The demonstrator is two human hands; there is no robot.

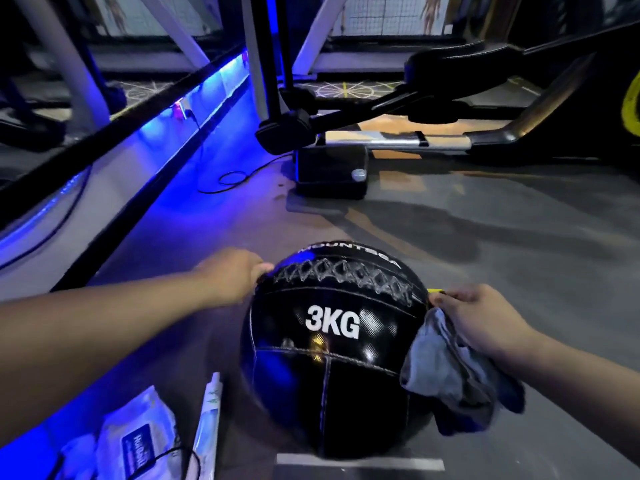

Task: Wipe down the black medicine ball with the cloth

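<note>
A shiny black medicine ball [332, 362] marked "3KG", with white lacing across its top, sits low in the middle of the head view on the grey floor. My left hand [232, 275] grips its upper left edge by the lacing. At the ball's upper right edge, my right hand [481, 320] holds a grey cloth [450, 372]. The cloth hangs down along the ball's right side. A small yellow tag shows just above my right fingers.
A packet of wipes [138, 441] and a thin white package [207, 424] lie at the lower left with a black cable. A mirror wall with blue lighting [145, 161] runs along the left. A black exercise machine base [330, 171] stands ahead.
</note>
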